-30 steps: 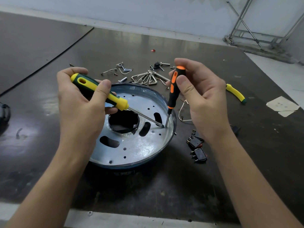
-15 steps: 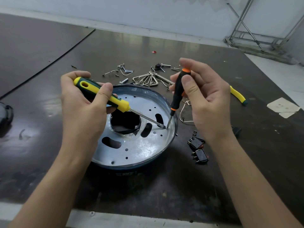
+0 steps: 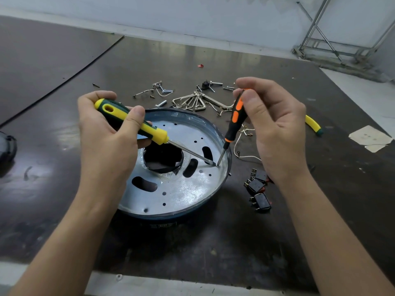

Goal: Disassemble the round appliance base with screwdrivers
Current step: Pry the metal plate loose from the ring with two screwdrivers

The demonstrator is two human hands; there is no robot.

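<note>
Round appliance base [image 3: 188,189] sits centre frame on the dark table [image 3: 213,242], silver perforated plate up, with a big centre hole and three oblong slots showing. Left hand [image 3: 100,142] grips the yellow-green screwdriver [image 3: 132,120], fingers and thumb wrapped round the handle. The shaft runs down-right across the centre hole and the tip is on the plate near the right rim. Right hand [image 3: 280,135] pinches the black-orange screwdriver [image 3: 234,122] near the top of its handle between thumb and fingers. That tool is close to upright, leaning slightly right at the top, tip down at the same spot. The two tips are touching or just beside each other, can't tell which. Above the base is a pile of bent metal clips [image 3: 192,101] with loose screws [image 3: 162,102] scattered around it. Just right of the base is a white wire [image 3: 245,155], and lower right of it are three black switches [image 3: 259,189] with pins. A yellow-green handle [image 3: 313,124] pokes out right of the right hand, partly hidden behind it. Paper scrap [image 3: 370,138] at the right edge, small red bit [image 3: 200,65] upper centre, metal frame [image 3: 333,42] upper right. A dark object [image 3: 6,146] is cut off at the left edge.
</note>
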